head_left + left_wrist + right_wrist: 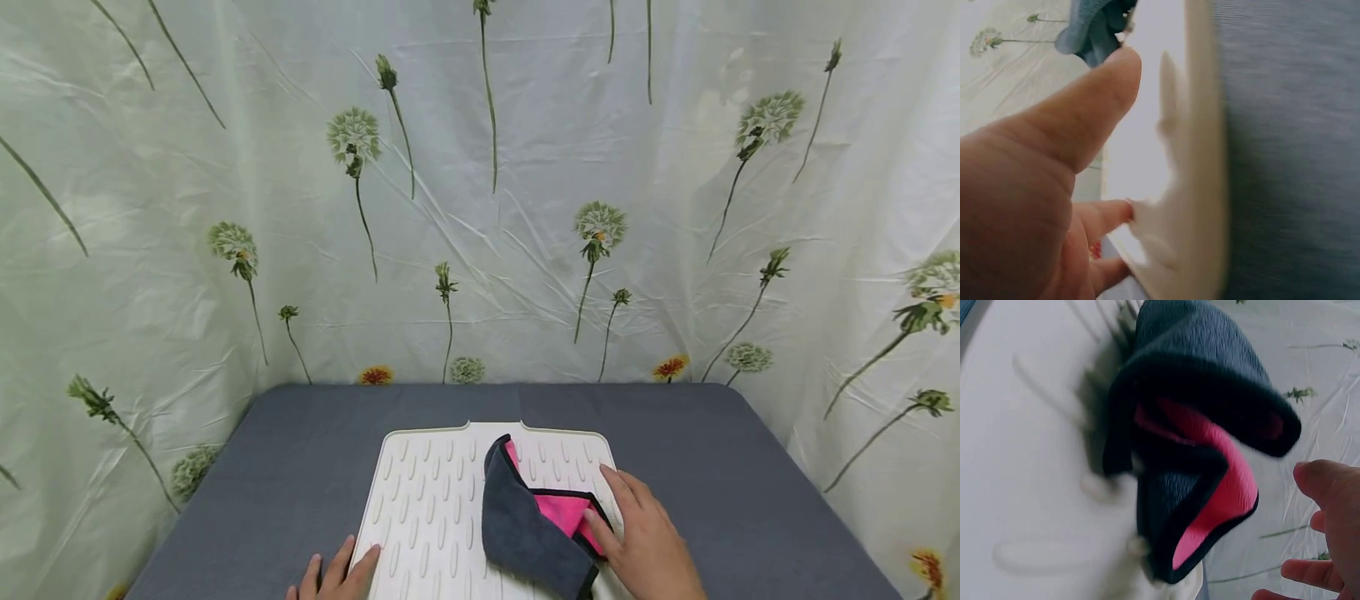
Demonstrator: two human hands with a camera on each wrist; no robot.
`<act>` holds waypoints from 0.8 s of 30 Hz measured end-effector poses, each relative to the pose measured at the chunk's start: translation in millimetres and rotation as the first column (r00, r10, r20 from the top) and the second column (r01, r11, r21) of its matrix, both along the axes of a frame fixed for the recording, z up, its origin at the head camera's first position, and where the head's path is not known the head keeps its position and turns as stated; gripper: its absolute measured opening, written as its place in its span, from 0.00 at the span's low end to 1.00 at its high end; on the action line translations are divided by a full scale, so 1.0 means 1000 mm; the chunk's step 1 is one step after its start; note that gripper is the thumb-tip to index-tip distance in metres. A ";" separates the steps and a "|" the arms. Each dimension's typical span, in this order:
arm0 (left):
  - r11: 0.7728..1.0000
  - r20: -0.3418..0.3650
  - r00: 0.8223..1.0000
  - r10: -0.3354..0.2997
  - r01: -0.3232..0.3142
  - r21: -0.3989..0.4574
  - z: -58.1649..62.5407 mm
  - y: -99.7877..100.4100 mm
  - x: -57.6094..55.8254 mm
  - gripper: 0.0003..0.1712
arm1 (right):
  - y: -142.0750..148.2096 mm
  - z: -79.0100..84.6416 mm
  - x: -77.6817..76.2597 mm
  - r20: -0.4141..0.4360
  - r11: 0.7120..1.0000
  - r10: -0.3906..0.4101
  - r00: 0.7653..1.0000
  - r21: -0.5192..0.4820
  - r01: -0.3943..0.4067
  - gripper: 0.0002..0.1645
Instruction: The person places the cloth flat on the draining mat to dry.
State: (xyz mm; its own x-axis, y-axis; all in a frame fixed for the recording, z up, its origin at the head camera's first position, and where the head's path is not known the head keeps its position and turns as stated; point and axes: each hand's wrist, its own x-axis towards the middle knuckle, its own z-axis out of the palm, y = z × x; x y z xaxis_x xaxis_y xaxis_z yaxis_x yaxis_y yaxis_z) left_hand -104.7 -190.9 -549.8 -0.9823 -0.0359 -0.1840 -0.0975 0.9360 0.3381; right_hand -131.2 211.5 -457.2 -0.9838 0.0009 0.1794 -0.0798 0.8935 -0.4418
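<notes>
A white ridged board with raised oval bumps lies on the grey table. On its right half rests a crumpled cleaning cloth, dark grey-blue on one side and pink on the other, edged in black. My left hand is at the board's left edge, fingers loosely spread; in the left wrist view its thumb reaches over the board. The right hand is spread at the board's right side, its thumb overlapping the pink part in the head view. In the right wrist view its fingers stand apart from the cloth.
The grey tabletop extends around the board on both sides and behind it. A pale curtain printed with dandelions hangs behind the table's far edge and along both sides.
</notes>
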 end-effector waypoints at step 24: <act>0.991 0.125 0.990 -0.066 0.050 0.123 0.083 0.042 -0.029 0.60 | 0.022 -0.013 -0.002 0.008 0.995 -0.070 0.998 0.076 0.069 0.32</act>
